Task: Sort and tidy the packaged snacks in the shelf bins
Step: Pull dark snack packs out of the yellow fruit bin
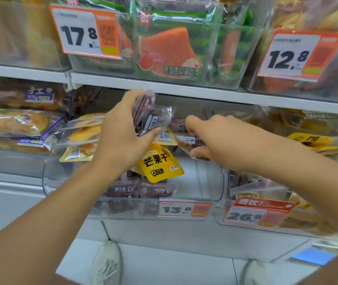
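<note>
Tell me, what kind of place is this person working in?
Most likely a snack or grocery shop. Orange price tags such as the 17.8 tag hang on clear shelf bins full of packaged snacks, and the left hand grips a bunch of dark snack packets.

Left hand (120, 136): up over the clear bin (209, 182), gripping a bunch of dark snack packets (151, 118) between thumb and fingers.
Right hand (211, 136): just right of it, pinching another dark packet (188, 141) at the far side of the bin.
Yellow mango pouch (161, 163): tilted, lying below both hands on more dark packets (155, 190).
Price tag (184, 209): on the bin's near wall, reading 13.8.
Bread bags (14, 122): stacked on the left.
Watermelon toast bag (170, 50): shelf above.
</note>
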